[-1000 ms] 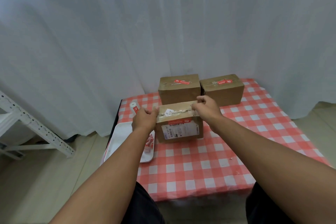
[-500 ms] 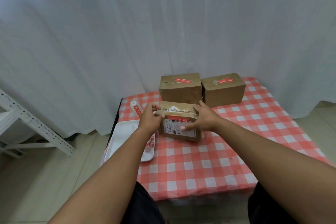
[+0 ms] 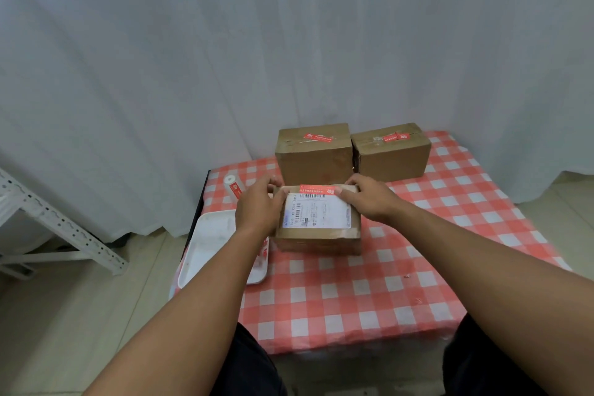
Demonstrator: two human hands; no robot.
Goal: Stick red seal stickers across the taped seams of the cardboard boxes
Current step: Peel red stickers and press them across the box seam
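Observation:
A small cardboard box [image 3: 318, 239] sits on the red-checked table [image 3: 401, 270], its white shipping label [image 3: 316, 210] facing up. A red seal sticker [image 3: 316, 189] runs along the label's far edge. My left hand [image 3: 258, 207] grips the box's left side and my right hand [image 3: 369, 198] grips its right far corner. Behind stand two more boxes, a left one [image 3: 313, 154] and a right one [image 3: 390, 153], each with a red sticker on top.
A white tray [image 3: 209, 244] with red stickers lies at the table's left edge, partly under my left arm. A sticker roll [image 3: 234, 188] lies behind it. White curtains hang behind the table. A white metal rack [image 3: 48, 222] stands at far left on the floor.
Both hands have tipped the near box toward me, so the labelled face that pointed forward now faces up. The box also shifted a little nearer.

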